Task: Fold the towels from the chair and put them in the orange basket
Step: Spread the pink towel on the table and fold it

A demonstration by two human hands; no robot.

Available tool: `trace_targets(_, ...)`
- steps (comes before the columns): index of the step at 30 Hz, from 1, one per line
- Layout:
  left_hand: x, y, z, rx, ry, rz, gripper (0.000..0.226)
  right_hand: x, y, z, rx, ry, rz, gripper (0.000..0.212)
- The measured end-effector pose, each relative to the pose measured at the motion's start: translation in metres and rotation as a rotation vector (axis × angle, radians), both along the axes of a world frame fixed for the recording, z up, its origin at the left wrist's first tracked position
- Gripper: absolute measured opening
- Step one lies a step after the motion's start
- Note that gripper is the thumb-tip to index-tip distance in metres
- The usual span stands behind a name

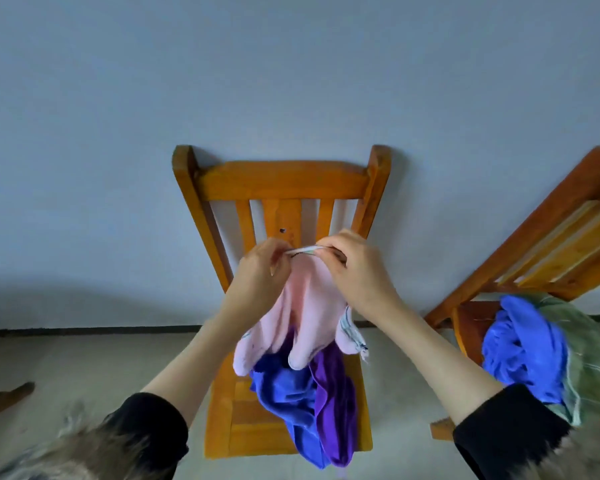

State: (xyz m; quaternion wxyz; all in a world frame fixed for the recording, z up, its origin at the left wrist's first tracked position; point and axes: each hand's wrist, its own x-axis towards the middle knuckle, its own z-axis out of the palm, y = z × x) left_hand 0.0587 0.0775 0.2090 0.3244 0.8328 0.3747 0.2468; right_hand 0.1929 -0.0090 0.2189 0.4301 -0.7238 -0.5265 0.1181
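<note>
- The pink towel (302, 306) hangs in the air above the seat of the middle chair (281, 183), held up by its top edge, its lower folds drooping to just above the cloths on the seat
- The left hand (260, 271) pinches the towel's top edge between thumb and fingers; the right hand (354, 268) grips the same edge just beside it, fingers curled over the hem, so both hands are clenched on the cloth and nearly touch
- A striped border (352, 329) shows along the towel's right side
- On the seat below lie a blue towel (284, 389) and a purple towel (333, 396), side by side and touching, both spilling over the front edge
- The chair is orange-brown wood with a slatted back, standing against a pale blue-grey wall (291, 64) on a light floor (66, 358), with a dark skirting strip where the two meet
- A second wooden chair (551, 220) stands to the right, holding a crumpled blue cloth (523, 344) against a green one (589, 351)
- Black sleeves (506, 427) cover both forearms near the bottom edge
</note>
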Motion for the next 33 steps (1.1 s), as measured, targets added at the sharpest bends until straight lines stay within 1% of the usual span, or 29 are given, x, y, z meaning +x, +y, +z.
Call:
trace_targets(2, 0.001, 0.003, 0.040, 0.041, -0.041, 0.001, 0.014, 0.003, 0.007, 0.041, 0.099, -0.062, -0.011, 0.009)
trace_targets(5, -0.004, 0.006, 0.085, 0.104, -0.057, 0.008, 0.010, 0.001, 0.013, 0.102, 0.182, -0.117, 0.027, 0.013)
trace_targets(8, -0.015, 0.007, 0.119, 0.092, -0.065, 0.108, 0.012, -0.010, 0.012, 0.147, 0.211, -0.168, 0.063, 0.018)
trace_targets(10, -0.028, 0.005, 0.138, 0.075, -0.041, 0.210, 0.015, -0.021, 0.007, 0.171, 0.248, -0.125, 0.056, 0.013)
trace_targets(12, -0.046, 0.001, 0.152, 0.063, -0.059, 0.304, 0.014, -0.032, -0.003, 0.189, 0.278, -0.066, 0.041, 0.008)
trace_targets(15, -0.082, -0.011, 0.174, 0.025, -0.165, 0.465, 0.012, -0.045, -0.013, 0.203, 0.200, -0.130, 0.144, 0.010)
trace_targets(17, -0.107, -0.022, 0.189, 0.041, -0.217, 0.547, 0.013, -0.054, -0.015, 0.208, 0.145, -0.194, 0.234, 0.011)
trace_targets(19, -0.134, -0.035, 0.203, 0.069, -0.230, 0.609, 0.012, -0.065, -0.016, 0.213, 0.142, -0.251, 0.296, 0.014)
trace_targets(21, -0.161, -0.051, 0.214, 0.140, -0.213, 0.641, 0.010, -0.081, -0.015, 0.219, 0.163, -0.291, 0.338, 0.019)
trace_targets(24, -0.202, -0.080, 0.227, 0.402, -0.099, 0.678, 0.012, -0.110, -0.008, 0.225, 0.204, -0.374, 0.394, 0.022)
trace_targets(26, -0.229, -0.100, 0.235, 0.515, -0.020, 0.744, 0.016, -0.134, -0.002, 0.227, 0.250, -0.409, 0.407, 0.022)
trace_targets(29, -0.271, -0.127, 0.247, 0.590, 0.039, 0.868, 0.018, -0.178, 0.008, 0.231, 0.333, -0.469, 0.430, 0.018)
trace_targets(33, -0.334, -0.157, 0.256, 0.568, 0.018, 1.064, 0.014, -0.248, 0.014, 0.232, 0.390, -0.569, 0.478, 0.026)
